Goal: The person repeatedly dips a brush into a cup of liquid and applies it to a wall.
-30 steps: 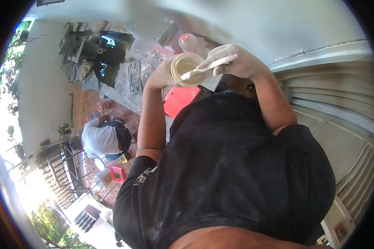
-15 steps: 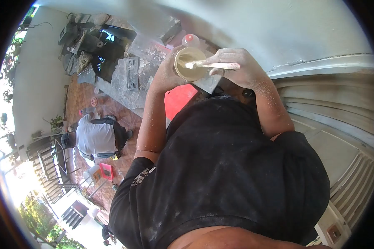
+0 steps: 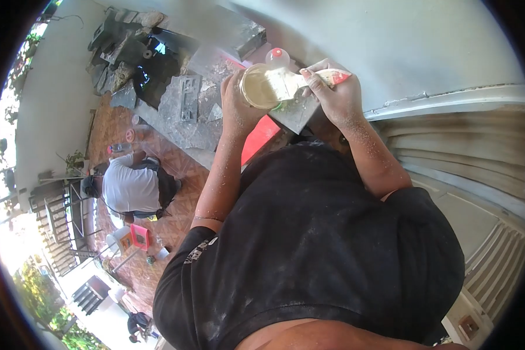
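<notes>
My left hand (image 3: 234,108) is wrapped round a round tub (image 3: 254,105) with pale cream paint inside, tilted so its mouth shows. A paintbrush (image 3: 332,77) with a red-tipped handle is gripped in my right hand (image 3: 338,100). Its wide, cream-coated bristles overlap the tub's right rim in this view. Pale dust speckles both forearms. Just beyond the tub stands a clear bottle (image 3: 277,58) with a red cap. Below my hands lie a red flat-sided object (image 3: 260,139) and a grey slab corner (image 3: 299,114).
A dusty grey slab (image 3: 172,125) stretches to the left, with broken stone pieces (image 3: 122,73) heaped at its far end. Another person (image 3: 131,185) in a white shirt bends over the tiled floor. A pale wall (image 3: 426,52) rises on the right, above draped cloth (image 3: 466,140).
My right hand has drawn the brush rightward out of the tub's middle to its rim and turned it, so the flat of the bristles shows. The view has shifted slightly.
</notes>
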Demonstrator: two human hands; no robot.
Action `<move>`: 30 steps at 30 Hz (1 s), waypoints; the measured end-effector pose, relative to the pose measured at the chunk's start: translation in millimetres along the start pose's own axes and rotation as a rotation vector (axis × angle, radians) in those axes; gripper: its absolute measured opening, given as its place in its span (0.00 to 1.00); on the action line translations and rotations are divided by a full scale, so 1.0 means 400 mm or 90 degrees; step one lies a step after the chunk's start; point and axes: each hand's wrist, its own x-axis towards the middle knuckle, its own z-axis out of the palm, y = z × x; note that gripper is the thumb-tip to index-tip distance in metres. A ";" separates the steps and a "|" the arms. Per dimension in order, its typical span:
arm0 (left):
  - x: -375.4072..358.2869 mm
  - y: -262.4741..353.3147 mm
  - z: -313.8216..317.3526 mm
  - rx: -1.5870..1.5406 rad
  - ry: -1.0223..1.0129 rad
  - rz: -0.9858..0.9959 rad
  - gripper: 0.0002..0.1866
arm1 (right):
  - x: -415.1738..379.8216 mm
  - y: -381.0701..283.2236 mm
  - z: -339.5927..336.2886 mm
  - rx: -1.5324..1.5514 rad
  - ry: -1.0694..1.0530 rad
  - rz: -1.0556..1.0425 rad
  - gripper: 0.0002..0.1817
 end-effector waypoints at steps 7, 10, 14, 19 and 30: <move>-0.084 -0.010 0.010 0.153 0.193 0.022 0.36 | -0.039 0.017 0.077 0.144 -0.007 0.029 0.11; -0.115 0.003 -0.001 0.023 0.254 0.010 0.38 | -0.057 0.033 0.103 0.084 -0.035 0.008 0.14; -0.177 -0.011 -0.004 0.031 0.246 -0.016 0.38 | -0.073 0.057 0.124 -0.165 -0.053 -0.079 0.20; -0.240 -0.012 -0.043 0.081 0.193 0.012 0.37 | -0.132 0.028 0.167 -0.179 -0.091 -0.133 0.20; -0.328 -0.030 -0.086 0.042 0.213 0.027 0.43 | -0.233 0.000 0.229 -0.198 -0.057 -0.193 0.19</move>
